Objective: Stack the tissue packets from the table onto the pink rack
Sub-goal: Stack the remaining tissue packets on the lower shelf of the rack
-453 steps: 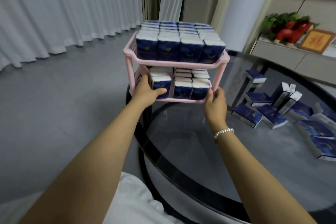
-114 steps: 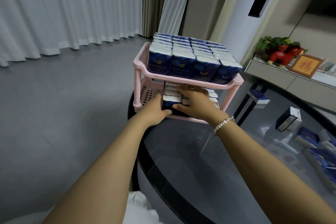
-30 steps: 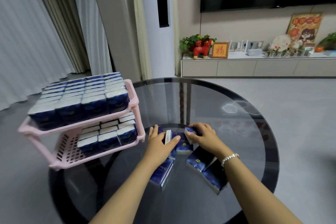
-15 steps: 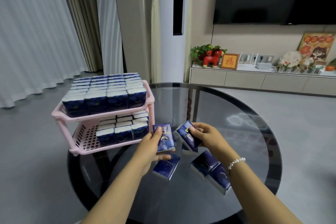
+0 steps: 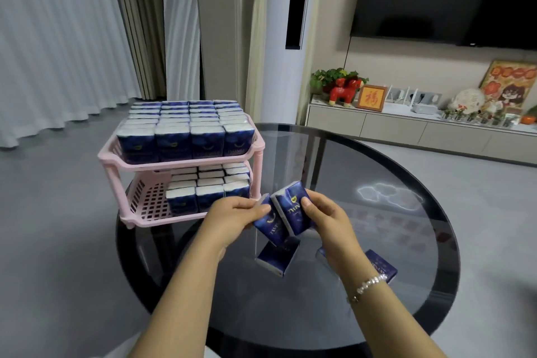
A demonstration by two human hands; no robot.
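The two-tier pink rack (image 5: pixel 186 164) stands at the left edge of the round glass table (image 5: pixel 392 183). Its top tier is full of blue tissue packets (image 5: pixel 186 136); the lower tier holds several rows on its right side (image 5: pixel 209 192), with bare pink grid on the left. My left hand (image 5: pixel 232 218) grips one blue packet (image 5: pixel 268 225) and my right hand (image 5: pixel 327 219) grips another (image 5: pixel 293 211), held side by side above the table just right of the rack. Two loose packets lie on the glass: one below my hands (image 5: pixel 276 257), one beside my right wrist (image 5: pixel 382 266).
A low TV cabinet (image 5: pixel 421 131) with a red toy horse (image 5: pixel 345 93), a framed picture and ornaments runs along the back wall under a dark screen. White curtains hang at the left. Grey floor surrounds the table.
Both hands lifted a packet each off the table and brought them together, closer to the rack. My view swung left, so the rack sits nearer the middle.
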